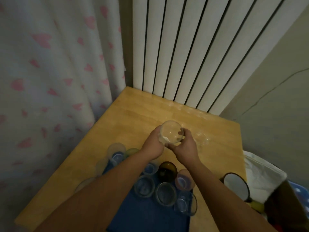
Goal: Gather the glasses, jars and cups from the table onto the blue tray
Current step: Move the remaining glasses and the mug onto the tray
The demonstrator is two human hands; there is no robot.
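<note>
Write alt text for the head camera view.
Both hands, left hand and right hand, hold a clear glass above a wooden table. Nearer the viewer, a blue tray carries clear glasses and a dark bowl; a white radiator stands behind.

Clear glass [170, 132]: tilted, mouth toward the camera, held above the table beyond the far end of the blue tray [147, 218]. Second clear glass [201, 140]: on the table, just right of the first. On the blue tray: several upright clear glasses and one dark amber jar [167, 171], clustered at its far end.
</note>
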